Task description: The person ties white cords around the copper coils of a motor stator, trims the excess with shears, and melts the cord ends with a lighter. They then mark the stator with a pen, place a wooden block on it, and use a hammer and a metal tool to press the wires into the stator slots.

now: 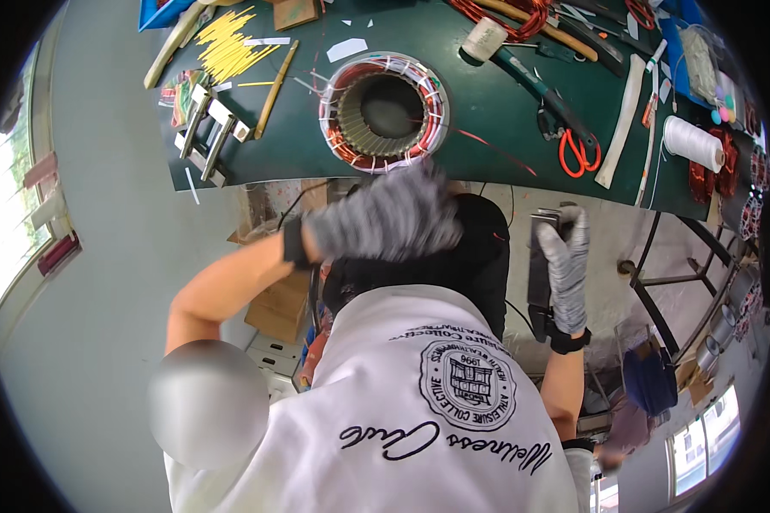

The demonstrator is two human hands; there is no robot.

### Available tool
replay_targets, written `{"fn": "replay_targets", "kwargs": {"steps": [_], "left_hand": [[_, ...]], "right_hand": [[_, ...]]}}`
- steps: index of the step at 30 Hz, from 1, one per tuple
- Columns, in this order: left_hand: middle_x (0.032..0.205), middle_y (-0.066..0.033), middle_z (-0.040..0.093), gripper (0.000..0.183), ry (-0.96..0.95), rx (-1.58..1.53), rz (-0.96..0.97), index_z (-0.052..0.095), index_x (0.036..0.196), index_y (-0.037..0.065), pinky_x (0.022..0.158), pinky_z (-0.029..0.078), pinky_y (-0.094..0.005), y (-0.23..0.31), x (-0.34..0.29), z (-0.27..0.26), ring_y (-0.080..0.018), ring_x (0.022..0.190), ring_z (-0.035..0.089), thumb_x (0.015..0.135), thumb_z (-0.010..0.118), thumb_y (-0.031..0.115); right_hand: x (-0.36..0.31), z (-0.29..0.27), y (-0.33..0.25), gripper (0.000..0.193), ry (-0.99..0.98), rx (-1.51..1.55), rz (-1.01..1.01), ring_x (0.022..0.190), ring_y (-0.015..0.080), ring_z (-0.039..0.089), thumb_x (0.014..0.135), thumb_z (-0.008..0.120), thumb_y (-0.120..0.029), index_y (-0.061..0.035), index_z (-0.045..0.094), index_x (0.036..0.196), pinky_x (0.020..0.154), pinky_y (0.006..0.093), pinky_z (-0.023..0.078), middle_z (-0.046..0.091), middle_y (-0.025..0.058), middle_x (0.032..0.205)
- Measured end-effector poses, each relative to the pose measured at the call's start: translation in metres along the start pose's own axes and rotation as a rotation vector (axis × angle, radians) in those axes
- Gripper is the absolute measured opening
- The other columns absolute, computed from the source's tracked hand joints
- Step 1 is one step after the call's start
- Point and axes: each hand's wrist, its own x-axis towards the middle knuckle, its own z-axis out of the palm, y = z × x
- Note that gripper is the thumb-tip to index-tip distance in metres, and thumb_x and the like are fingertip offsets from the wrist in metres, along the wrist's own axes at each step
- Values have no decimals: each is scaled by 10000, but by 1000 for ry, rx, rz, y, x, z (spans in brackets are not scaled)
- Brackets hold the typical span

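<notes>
At the near edge of the green table stands a stator (433, 81), a ring with red copper windings tied in white cord around a toothed metal bore. My left hand (385, 215), in a grey glove, is just in front of it, over my lap. Motion smears that hand, so its fingers cannot be read. Off to the right, below the table edge, my gloved right hand (569, 265) is closed around a long black tool (540, 274) held upright. The tool's exact kind does not show.
A white-headed mallet (485, 39) and red-handled scissors (579, 154) lie right of the stator. Farther right are a white thread spool (693, 144) and red wire coils. Yellow strips (228, 44), a wooden stick (278, 90) and a metal frame (207, 128) lie left.
</notes>
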Motion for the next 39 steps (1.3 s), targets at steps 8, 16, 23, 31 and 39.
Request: {"fn": "replay_targets", "kwargs": {"steps": [8,16,23,31,39], "left_hand": [[950,-112,599,339,1077,-323,-446,600,1061,111,860,443,-409,-10,-25,-54,-293,956,561,728,640,155],[781,-9,599,192,498,-174,-169,584,942,157,958,351,-397,-45,33,35,-199,846,586,752,558,135],[844,-59,610,245,677,104,-560,591,1005,124,842,380,-427,-53,66,41,-313,906,537,762,576,107],[791,-68,587,283,614,54,-125,604,993,105,679,446,-420,-25,22,45,-257,745,577,717,567,157],[782,-59,587,286,365,11,-61,611,1004,110,703,462,-384,-43,17,47,-256,753,579,759,515,220]], "right_hand": [[5,11,-27,325,-169,288,189,733,108,561,841,614,-290,-81,457,1035,644,252,514,536,33,860],[-6,-7,-12,381,-123,314,172,706,116,589,837,625,-327,-65,486,1075,635,256,510,567,46,867],[5,-8,-11,372,-55,287,120,668,126,595,855,597,-347,-57,500,1067,616,248,494,592,50,807],[-11,13,-16,390,-306,302,75,765,119,588,811,667,-262,-63,472,1083,667,256,501,573,46,897],[3,59,-17,261,-303,-84,-91,632,49,387,706,687,-118,-83,455,821,574,216,365,435,-39,704]]}}
